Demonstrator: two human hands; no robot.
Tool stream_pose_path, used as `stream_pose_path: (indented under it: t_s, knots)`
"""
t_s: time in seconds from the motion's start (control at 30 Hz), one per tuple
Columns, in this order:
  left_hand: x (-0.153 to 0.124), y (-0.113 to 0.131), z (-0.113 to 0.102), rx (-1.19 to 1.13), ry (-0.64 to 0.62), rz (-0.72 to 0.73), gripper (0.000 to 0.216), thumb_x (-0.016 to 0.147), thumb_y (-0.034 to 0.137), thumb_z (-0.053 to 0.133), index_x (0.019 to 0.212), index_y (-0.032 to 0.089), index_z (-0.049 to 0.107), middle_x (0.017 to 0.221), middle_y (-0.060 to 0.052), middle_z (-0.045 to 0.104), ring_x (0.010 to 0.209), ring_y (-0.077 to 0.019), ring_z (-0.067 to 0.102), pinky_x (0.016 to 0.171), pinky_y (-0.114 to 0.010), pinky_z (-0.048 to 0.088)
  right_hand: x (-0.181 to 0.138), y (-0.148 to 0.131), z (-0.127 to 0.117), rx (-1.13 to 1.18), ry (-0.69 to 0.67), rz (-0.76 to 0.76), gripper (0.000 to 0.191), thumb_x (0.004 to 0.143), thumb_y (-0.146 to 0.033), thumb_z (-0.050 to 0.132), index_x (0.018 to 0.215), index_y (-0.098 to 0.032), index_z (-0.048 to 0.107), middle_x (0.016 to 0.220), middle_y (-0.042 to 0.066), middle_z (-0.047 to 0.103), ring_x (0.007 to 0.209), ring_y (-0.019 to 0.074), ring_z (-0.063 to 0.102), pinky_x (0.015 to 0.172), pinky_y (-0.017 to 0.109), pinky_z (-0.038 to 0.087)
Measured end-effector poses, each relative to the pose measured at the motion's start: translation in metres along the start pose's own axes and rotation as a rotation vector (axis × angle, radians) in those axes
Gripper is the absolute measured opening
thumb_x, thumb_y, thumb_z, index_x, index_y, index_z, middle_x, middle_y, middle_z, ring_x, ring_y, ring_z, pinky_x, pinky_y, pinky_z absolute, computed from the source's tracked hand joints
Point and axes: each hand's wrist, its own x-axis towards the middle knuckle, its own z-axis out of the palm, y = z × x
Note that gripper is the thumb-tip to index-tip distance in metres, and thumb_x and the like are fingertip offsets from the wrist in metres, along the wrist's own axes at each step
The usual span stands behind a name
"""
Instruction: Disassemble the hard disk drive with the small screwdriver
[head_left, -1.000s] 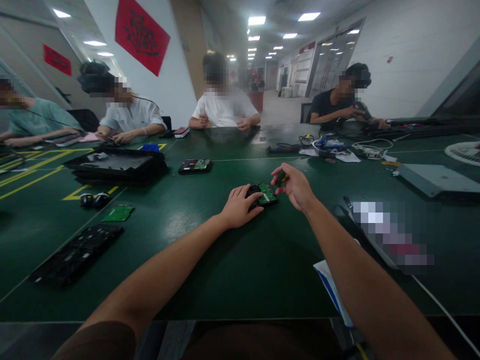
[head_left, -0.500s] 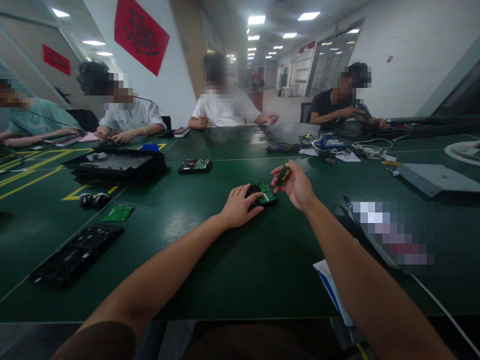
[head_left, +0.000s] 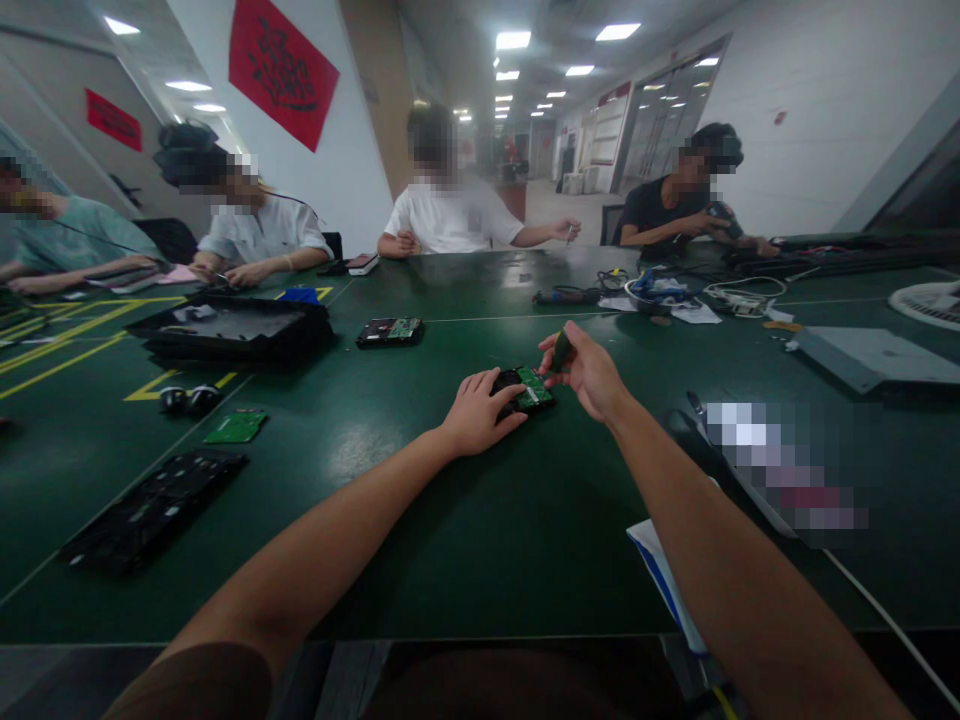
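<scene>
A hard drive (head_left: 535, 388) with a green circuit board lies on the table before me. My left hand (head_left: 484, 408) spans its left part and holds it down, thumb along the near side and fingers over the far side. In my right hand (head_left: 585, 372) is a screwdriver (head_left: 562, 351) with a dark green handle, pinched between thumb and fingers at the drive's right end. The screwdriver's tip is hidden or too small to make out.
Another hard drive (head_left: 390, 331) lies further back. To the left are a loose green circuit board (head_left: 236, 426), a black drive casing (head_left: 154, 508) and a black tray (head_left: 232, 335). Cables (head_left: 660, 290) and a grey metal box (head_left: 881, 360) are at right. Several people sit around the table.
The screwdriver handle has turned in my right fingers, and that hand has shifted slightly left. My left hand and the drive stay put. Across the table, a person's hand moved right.
</scene>
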Motion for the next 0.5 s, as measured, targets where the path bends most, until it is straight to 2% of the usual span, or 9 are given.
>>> stream_pose_path:
  t_s: [0.17, 0.4, 0.5]
  knots:
    - [-0.0006, 0.0012, -0.0019, 0.001, 0.002, 0.0, 0.058, 0.1, 0.061, 0.049, 0.15, 0.031, 0.056, 0.16, -0.017, 0.04, 0.15, -0.0387, 0.036, 0.118, -0.058, 0.033, -0.0012, -0.0036, 0.0004, 0.027, -0.011, 0.019, 0.063, 0.09, -0.08, 0.05, 0.088, -0.022, 0.073, 0.073, 0.005, 0.065, 0.072, 0.0193, 0.063, 0.059, 0.032, 0.053]
    - [-0.0003, 0.0009, -0.0011, -0.002, -0.003, -0.01, 0.058, 0.1, 0.061, 0.051, 0.15, 0.032, 0.056, 0.16, -0.016, 0.04, 0.15, -0.0388, 0.035, 0.119, -0.059, 0.032, 0.0015, 0.0017, 0.0, 0.0, 0.053, 0.007, 0.045, 0.083, -0.066, 0.073, 0.086, -0.022, 0.068, 0.083, 0.005, 0.068, 0.077, 0.0192, 0.065, 0.056, 0.029, 0.052]
    - [-0.0002, 0.0012, -0.0019, -0.002, -0.006, -0.01, 0.058, 0.1, 0.062, 0.051, 0.15, 0.032, 0.056, 0.16, -0.016, 0.04, 0.15, -0.0387, 0.035, 0.119, -0.059, 0.032, 0.0015, 0.0017, -0.001, 0.013, 0.043, -0.005, 0.044, 0.086, -0.066, 0.069, 0.09, -0.022, 0.069, 0.084, 0.005, 0.068, 0.077, 0.0192, 0.065, 0.055, 0.028, 0.051]
